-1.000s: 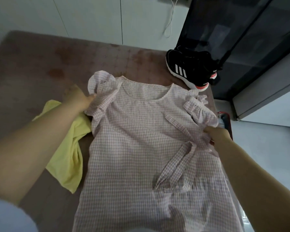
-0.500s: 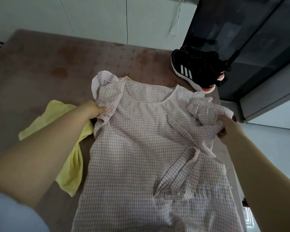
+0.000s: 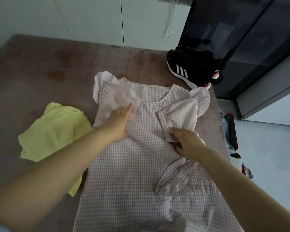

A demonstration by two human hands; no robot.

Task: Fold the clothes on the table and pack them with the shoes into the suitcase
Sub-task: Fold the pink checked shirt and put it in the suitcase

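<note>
A pink checked dress (image 3: 141, 173) lies face up on the brown table (image 3: 49, 67), neckline away from me. Both ruffled sleeves are folded inward over the chest. My left hand (image 3: 119, 123) presses flat on the left sleeve with straight fingers. My right hand (image 3: 186, 141) lies flat on the right sleeve's lower edge, just above the dress's sash. A crumpled yellow garment (image 3: 54, 129) sits to the left of the dress, partly under my left forearm. Black sneakers (image 3: 192, 67) with white stripes stand at the table's far right corner. A red-edged open suitcase (image 3: 231, 129) shows on the floor to the right.
Pale cabinet doors (image 3: 90, 19) run behind the table, with a white cord (image 3: 171, 19) hanging down. A dark glass cabinet (image 3: 241, 39) stands at the right behind the shoes. Some colourful items (image 3: 241, 163) lie in the suitcase by the table's right edge.
Both hands have brought the sleeves in from the sides onto the dress's chest and let go of them. They now rest flat on the folded sleeves instead of gripping the fabric.
</note>
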